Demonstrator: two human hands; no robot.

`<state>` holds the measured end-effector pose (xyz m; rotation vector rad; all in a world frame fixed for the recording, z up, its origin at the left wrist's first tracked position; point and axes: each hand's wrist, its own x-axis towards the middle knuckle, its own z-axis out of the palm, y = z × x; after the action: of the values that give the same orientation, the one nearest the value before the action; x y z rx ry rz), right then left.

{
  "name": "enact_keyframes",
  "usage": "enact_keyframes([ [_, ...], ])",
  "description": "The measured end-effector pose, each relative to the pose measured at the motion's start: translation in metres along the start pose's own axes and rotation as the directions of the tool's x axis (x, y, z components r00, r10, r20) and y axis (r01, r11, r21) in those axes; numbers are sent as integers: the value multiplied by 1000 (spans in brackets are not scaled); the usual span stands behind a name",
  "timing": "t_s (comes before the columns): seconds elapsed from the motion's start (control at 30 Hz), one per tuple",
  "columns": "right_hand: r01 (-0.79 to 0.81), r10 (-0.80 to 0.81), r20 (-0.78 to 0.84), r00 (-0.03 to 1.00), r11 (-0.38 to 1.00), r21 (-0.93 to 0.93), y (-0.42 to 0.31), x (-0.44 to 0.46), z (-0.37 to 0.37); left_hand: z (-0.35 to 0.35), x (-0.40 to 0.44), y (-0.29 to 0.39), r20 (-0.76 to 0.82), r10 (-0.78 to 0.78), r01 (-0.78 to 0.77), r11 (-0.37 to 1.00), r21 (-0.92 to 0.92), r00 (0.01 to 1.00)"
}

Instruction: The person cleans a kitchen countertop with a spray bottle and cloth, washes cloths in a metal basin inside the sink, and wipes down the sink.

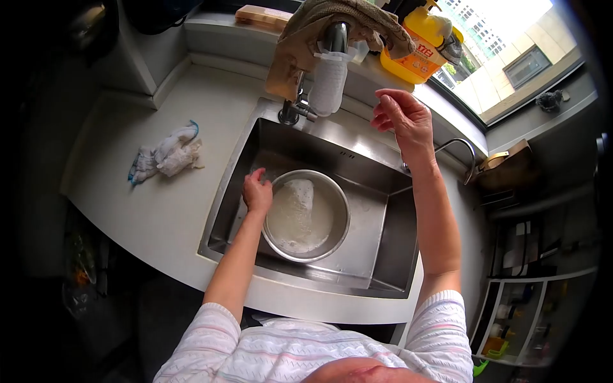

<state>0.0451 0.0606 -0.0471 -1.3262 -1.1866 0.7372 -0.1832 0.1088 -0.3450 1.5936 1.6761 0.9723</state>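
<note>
A round metal bowl (347, 220) rests in the stainless steel sink, holding cloudy whitish liquid with foam and a bright white patch (300, 195). My left hand (257, 193) is at the bowl's left rim, fingers bent and apart; whether it touches the rim I cannot tell. Raised over the sink's back right side, my right hand (407, 120) has loosely curled fingers with nothing visible in them. To its left is the tap (336, 39), with a white mesh sleeve (328, 86) over its spout and a brown cloth (300, 29) draped across it.
The sink (399, 242) is set into a pale counter (137, 220). A crumpled white cloth with blue edging (167, 155) lies left. On the window ledge stands a yellow jug (412, 54). A thin curved spout (469, 153) rises right of the sink, near a rack (536, 316).
</note>
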Motion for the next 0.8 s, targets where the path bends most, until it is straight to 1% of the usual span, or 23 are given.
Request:
enact_keyframes([
  [0.03, 12, -14, 27, 1000, 998, 57, -8, 9, -2, -12, 17, 23, -4, 64, -64, 975, -211, 998],
  [0.07, -1, -2, 34, 999, 997, 73, -17, 14, 1, -35, 35, 54, -20, 129, -125, 903, -411, 992],
  [0.1, -13, 9, 42, 999, 996, 89, -26, 18, 7, -77, 41, 113, -109, 225, -250, 850, -463, 968],
  [0.13, -25, 19, 50, 999, 994, 107, -34, 22, 14, -109, 53, 156, -98, 263, -276, 829, -485, 960],
  [0.17, 8, -9, 7, 1000, 996, 86, -39, 26, 21, -128, 72, 185, -115, 364, -356, 714, -603, 924],
  [0.2, 34, -31, -27, 999, 994, 100, -46, 30, 24, -147, 87, 214, -110, 460, -422, 658, -624, 881],
  [0.27, 83, -71, -95, 993, 989, 124, -58, 39, 27, -170, 110, 269, -80, 695, -574, 516, -635, 714],
  [0.3, 125, -110, -89, 990, 974, 191, -61, 46, 25, -172, 118, 290, -13, 738, -571, 510, -643, 675],
  [0.33, 169, -156, -90, 984, 974, 153, -69, 55, 25, -175, 120, 305, 54, 774, -566, 507, -650, 631],
  [0.37, 213, -203, -92, 975, 970, 117, -79, 65, 24, -181, 117, 316, 228, 735, -416, 579, -701, 638],
  [0.4, 256, -248, -93, 964, 963, 79, -85, 76, 20, -187, 115, 327, 397, 684, -256, 646, -719, 612],
  [0.43, 285, -287, -113, 951, 958, -34, -93, 86, 17, -185, 121, 329, 488, 674, -159, 661, -733, 554],
  [0.47, 315, -314, -121, 942, 949, -13, -95, 89, 19, -182, 128, 331, 573, 656, -62, 682, -728, 490],
  [0.5, 343, -339, -131, 932, 939, 7, -110, 86, 35, -165, 153, 326, 587, 689, -27, 658, -753, 424],
  [0.53, 370, -363, -140, 921, 929, 25, -117, 84, 45, -164, 159, 322, 563, 684, -4, 638, -770, 463],
  [0.57, 392, -377, 114, 919, 903, -172, -107, 98, 38, -163, 165, 317, 539, 678, 16, 615, -788, 501],
  [0.63, 269, -240, 150, 959, 937, -224, -93, 87, 41, -179, 158, 307, 379, 539, 4, 572, -820, 753],
  [0.67, 208, -169, 171, 971, 946, -249, -87, 84, 44, -182, 169, 295, 386, 532, 97, 491, -866, 753],
  [0.7, 149, -128, 86, 988, 934, -326, -83, 84, 44, -187, 176, 282, 394, 523, 187, 404, -895, 756],
  [0.73, 164, -143, 99, 985, 952, -256, -81, 87, 38, -188, 180, 277, 407, 514, 273, 317, -908, 755],
  [0.8, 181, -167, 114, 979, 976, -124, -72, 90, 32, -195, 175, 264, 379, 431, 318, 210, -925, 819],
])
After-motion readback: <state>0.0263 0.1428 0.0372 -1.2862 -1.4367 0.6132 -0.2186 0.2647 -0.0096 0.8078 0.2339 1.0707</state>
